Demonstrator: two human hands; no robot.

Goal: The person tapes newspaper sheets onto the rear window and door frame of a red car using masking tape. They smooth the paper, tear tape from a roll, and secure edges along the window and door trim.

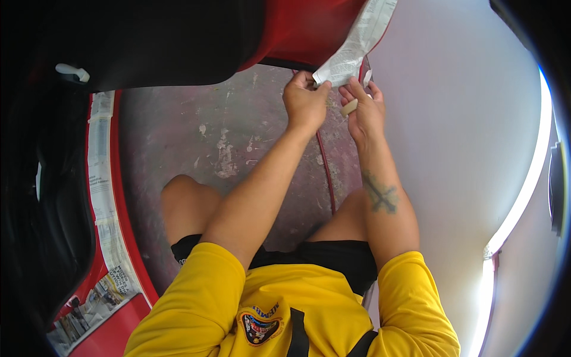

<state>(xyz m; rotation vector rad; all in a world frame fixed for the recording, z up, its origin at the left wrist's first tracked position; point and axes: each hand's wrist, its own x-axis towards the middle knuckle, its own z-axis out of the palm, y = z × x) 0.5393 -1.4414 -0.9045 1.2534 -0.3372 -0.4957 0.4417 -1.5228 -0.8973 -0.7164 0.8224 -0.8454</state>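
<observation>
A strip of newspaper runs down the edge of a red car door. My left hand pinches the strip's lower left corner between thumb and fingers. Close beside it, my right hand is at the strip's lower right end, its thumb against the paper. A cream roll of masking tape sits in the curled fingers of that hand. A small white piece shows by the right fingertips; I cannot tell whether it is tape or paper. The fingers behind the paper are partly hidden.
The door's black inner panel with a pale handle spans the upper left. Newspaper also covers the red door sill at left. A pale wall stands close at right. Below me is a paint-spotted floor.
</observation>
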